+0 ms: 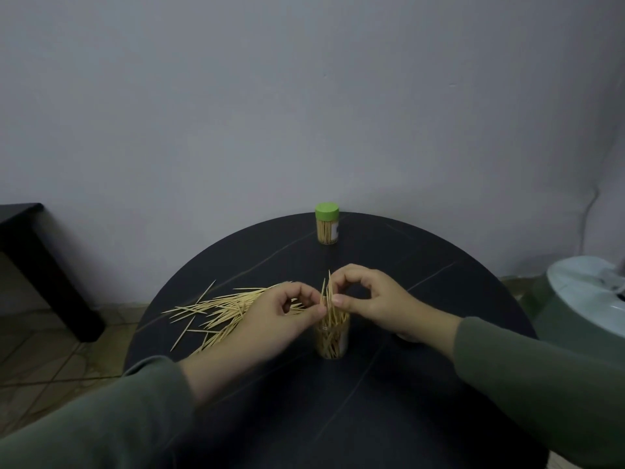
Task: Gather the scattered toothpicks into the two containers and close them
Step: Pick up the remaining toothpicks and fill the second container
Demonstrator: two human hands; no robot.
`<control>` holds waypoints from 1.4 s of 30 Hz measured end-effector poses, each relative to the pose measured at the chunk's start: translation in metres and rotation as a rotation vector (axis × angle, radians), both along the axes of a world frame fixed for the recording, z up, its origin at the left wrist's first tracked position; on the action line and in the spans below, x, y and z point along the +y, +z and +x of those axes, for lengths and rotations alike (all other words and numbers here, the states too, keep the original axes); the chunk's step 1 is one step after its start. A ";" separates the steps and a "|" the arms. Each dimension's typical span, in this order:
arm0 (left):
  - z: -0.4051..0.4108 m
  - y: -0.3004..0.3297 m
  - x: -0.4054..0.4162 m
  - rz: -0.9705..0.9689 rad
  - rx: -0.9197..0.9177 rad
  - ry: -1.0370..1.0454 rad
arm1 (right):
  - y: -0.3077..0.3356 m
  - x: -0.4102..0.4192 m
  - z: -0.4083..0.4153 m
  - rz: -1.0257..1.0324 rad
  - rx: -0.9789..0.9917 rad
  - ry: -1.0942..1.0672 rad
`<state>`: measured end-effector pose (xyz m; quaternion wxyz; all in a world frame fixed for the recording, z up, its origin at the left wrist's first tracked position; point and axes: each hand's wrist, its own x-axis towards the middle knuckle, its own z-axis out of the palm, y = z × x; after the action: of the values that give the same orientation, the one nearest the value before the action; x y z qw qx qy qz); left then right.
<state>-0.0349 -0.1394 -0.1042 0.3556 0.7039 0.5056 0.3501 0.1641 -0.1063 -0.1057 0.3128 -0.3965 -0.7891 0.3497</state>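
Both hands, the left hand (280, 316) and right hand (372, 299), pinch toothpicks standing in the open container (331, 340). Scattered toothpicks (223, 309) lie left. Farther back stands the green-lidded container (327, 223) on the round table (422, 265).

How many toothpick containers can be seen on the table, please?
2. A closed container with a green lid stands at the far edge of the table. An open container stands near the middle, between the left hand and the right hand.

Both hands' fingers (306, 296) curled, thumbs nearly touching
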 end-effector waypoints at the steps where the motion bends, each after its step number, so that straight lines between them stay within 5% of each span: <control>1: -0.002 -0.001 0.000 0.006 -0.005 -0.002 | 0.000 0.001 0.003 0.003 0.016 0.008; 5: -0.009 -0.003 0.001 0.092 0.008 -0.011 | 0.000 0.003 0.012 0.012 -0.002 0.042; 13: -0.011 0.003 -0.002 0.520 0.604 -0.256 | -0.004 0.007 0.016 -0.016 -0.306 0.023; 20: -0.001 0.002 -0.002 0.400 0.484 -0.205 | -0.004 0.005 0.012 -0.070 -0.373 0.029; 24: -0.004 0.002 0.001 0.610 0.483 -0.212 | -0.001 0.003 0.010 -0.083 -0.293 0.074; 30: -0.006 0.003 0.002 0.603 0.339 -0.226 | 0.001 0.002 0.009 -0.116 -0.279 0.091; 36: -0.007 0.004 0.006 0.712 0.551 -0.276 | 0.004 0.000 0.010 -0.127 -0.257 0.090; 42: 0.006 0.002 -0.003 0.473 0.582 -0.303 | 0.001 0.003 0.011 -0.140 -0.265 0.082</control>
<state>-0.0292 -0.1419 -0.1021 0.0736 0.9025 0.3812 0.1865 0.1752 -0.1037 -0.1043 0.1630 -0.4272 -0.8127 0.3611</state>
